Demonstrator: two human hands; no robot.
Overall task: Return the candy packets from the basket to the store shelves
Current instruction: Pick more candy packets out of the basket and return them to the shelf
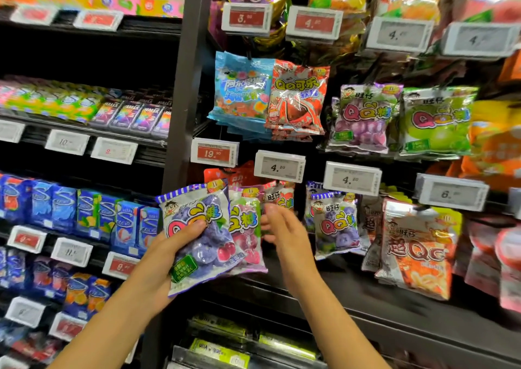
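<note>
Head view, lower centre: left hand (pixel 166 258) held a grip on two candy packets (pixel 197 236), purple in front, fanned for sorting. Right hand (pixel 282 227) released, fingers at the hanging packets (pixel 277 196), likely parting them. Matching purple packet (pixel 335 224) hung right. Basket unseen.

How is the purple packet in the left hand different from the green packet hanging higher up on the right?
The purple packet shows purple fruit on a white pack with a striped blue top; the green packet shows green fruit on a green pack. The purple packet is gripped by the left hand and tilted; the green packet hangs upright on its rack. Both carry the same "QQ" lettering and cartoon face.
</note>
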